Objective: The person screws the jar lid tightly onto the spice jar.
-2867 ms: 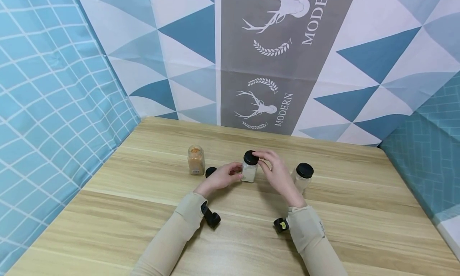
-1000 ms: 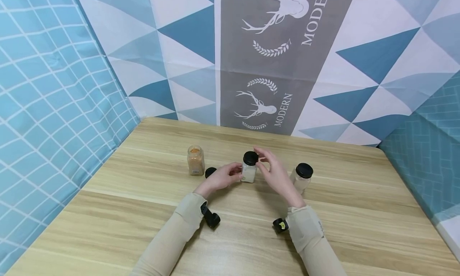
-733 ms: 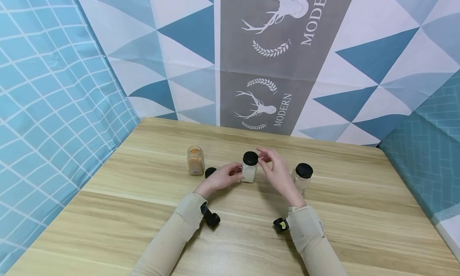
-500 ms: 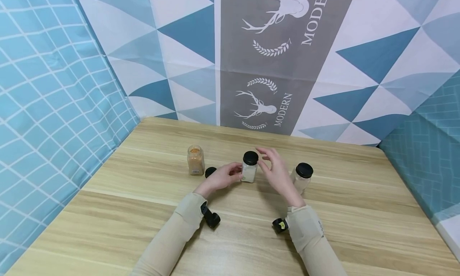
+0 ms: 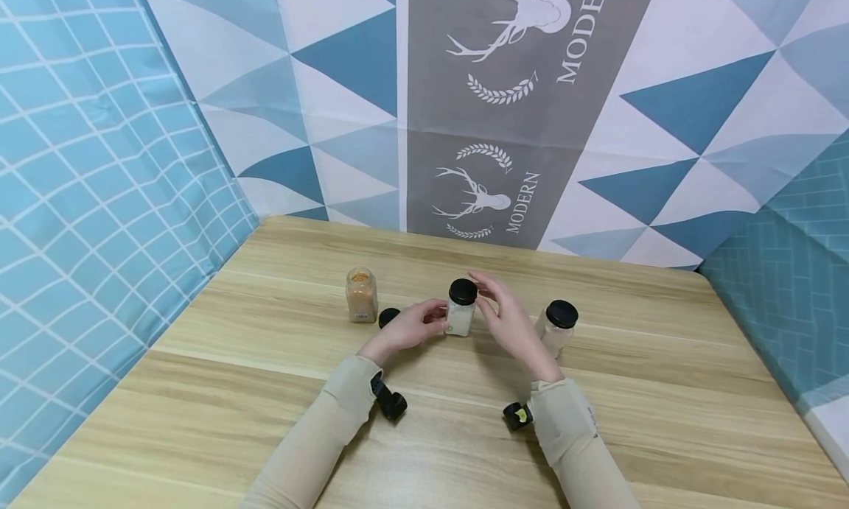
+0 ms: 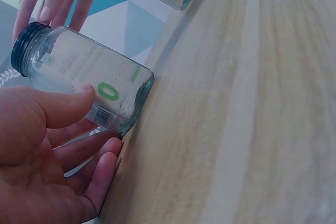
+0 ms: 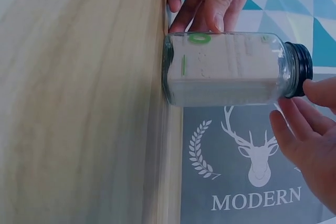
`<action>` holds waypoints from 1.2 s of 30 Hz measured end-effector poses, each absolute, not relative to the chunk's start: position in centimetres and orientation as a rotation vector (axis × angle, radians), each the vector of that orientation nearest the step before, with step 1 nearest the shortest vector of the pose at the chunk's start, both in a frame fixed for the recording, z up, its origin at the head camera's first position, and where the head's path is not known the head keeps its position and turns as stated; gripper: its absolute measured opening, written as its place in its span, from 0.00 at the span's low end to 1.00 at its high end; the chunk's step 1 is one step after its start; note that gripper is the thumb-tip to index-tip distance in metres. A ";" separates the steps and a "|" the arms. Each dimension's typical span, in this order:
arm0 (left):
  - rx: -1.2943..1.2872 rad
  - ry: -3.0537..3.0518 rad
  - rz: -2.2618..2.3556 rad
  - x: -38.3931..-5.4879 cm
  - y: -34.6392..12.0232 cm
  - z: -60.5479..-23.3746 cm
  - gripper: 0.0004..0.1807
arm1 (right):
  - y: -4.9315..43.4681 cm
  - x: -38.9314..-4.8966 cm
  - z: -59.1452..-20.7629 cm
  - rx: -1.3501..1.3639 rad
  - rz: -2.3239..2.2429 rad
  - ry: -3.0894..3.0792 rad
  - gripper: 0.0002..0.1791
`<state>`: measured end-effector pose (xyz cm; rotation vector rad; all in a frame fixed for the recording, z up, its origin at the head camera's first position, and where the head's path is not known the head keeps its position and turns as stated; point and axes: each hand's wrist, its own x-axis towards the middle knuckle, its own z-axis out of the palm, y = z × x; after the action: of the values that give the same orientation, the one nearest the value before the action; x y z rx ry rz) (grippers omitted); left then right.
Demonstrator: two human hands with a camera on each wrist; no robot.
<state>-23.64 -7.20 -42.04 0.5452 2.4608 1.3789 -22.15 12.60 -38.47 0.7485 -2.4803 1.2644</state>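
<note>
A clear glass jar (image 5: 459,320) of white powder stands upright mid-table, with a black screw lid (image 5: 463,292) on it. My left hand (image 5: 410,325) holds the jar body from the left, its thumb against the printed face in the left wrist view. From the right, my right hand (image 5: 507,320) has its thumb and fingers at the lid's rim. In the right wrist view the thumb (image 7: 321,92) meets the lid's edge, and the other fingers curve below it.
Left on the wooden table (image 5: 278,391) stands a lidless jar of orange powder (image 5: 362,300). A black lid (image 5: 388,317) lies beside it, partly behind my left hand. Another black-lidded jar (image 5: 557,326) stands right, behind my right wrist. Patterned cloth (image 5: 351,126) hangs behind the table.
My right fingers have gone from the lid's top to its rim, briefly drawn off it, and come back around its right side. The left hand and the jar stay in place.
</note>
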 end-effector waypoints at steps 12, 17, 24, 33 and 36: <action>0.536 2.465 1.377 -23.7 -7.2 -42.1 0.24 | 12.8 -22.4 -38.4 0.612 1.230 -2.492 0.20; 0.540 2.473 1.374 -23.7 -7.2 -42.1 0.24 | 12.9 -22.5 -38.5 0.712 1.241 -2.438 0.21; 0.549 2.450 1.389 -23.7 -7.1 -42.3 0.24 | 12.6 -22.5 -38.9 0.909 1.389 -2.415 0.27; 0.544 2.446 1.400 -23.6 -7.1 -42.2 0.23 | 12.6 -22.5 -38.9 0.829 1.301 -2.487 0.28; 0.539 2.448 1.394 -23.6 -7.1 -42.2 0.24 | 12.7 -22.4 -38.8 0.824 1.293 -2.508 0.28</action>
<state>-23.62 -7.09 -42.20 0.5385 2.4477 1.3940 -22.42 12.71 -38.82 0.8237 -2.5080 1.2933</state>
